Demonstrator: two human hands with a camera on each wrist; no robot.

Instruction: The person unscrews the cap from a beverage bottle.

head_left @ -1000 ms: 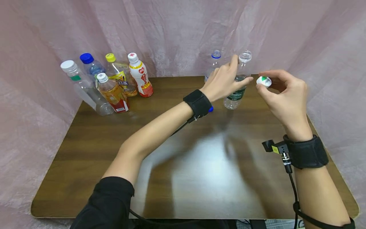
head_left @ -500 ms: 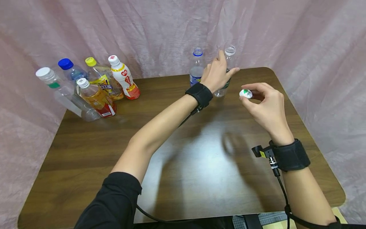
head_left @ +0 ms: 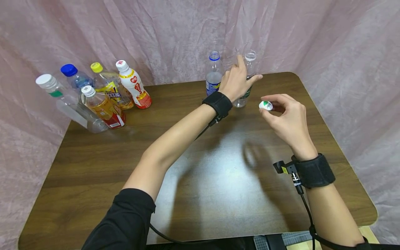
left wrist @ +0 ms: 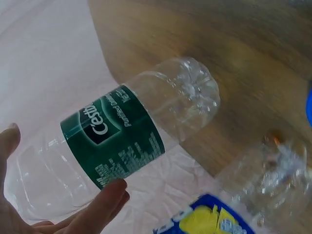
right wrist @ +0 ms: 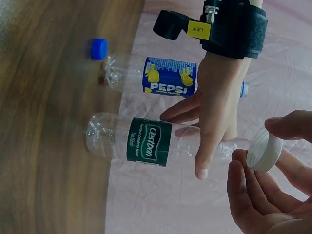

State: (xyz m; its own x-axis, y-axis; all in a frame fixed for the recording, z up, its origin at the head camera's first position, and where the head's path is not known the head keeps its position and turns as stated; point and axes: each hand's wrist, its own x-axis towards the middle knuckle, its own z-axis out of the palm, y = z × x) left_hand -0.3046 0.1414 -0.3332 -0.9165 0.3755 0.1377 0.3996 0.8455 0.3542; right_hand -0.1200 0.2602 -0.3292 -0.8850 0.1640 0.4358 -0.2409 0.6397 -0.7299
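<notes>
An uncapped clear water bottle with a green label [right wrist: 148,141] stands upright at the back of the table. My left hand [head_left: 235,82] is beside it, index finger and thumb extended. In the right wrist view its thumb lies in front of the bottle's upper part and other fingers lie behind; whether they touch is unclear. My right hand [head_left: 288,119] pinches a white bottle cap [head_left: 265,105] with a green mark between thumb and fingers, in the air nearer to me than the bottle. An uncapped Pepsi bottle [head_left: 214,77] stands left of the water bottle.
A loose blue cap [right wrist: 99,48] lies on the table before the Pepsi bottle. Several capped bottles stand at the back left, including a red-and-white one [head_left: 134,84] and a tea bottle with a yellow cap [head_left: 109,86]. A pink curtain [head_left: 181,38] hangs behind the table [head_left: 93,180].
The head view has shifted, so the bottles appear further left. My right hand, still pinching the white cap, has come down and away from the bottle's mouth. My left hand stays beside the bottle.
</notes>
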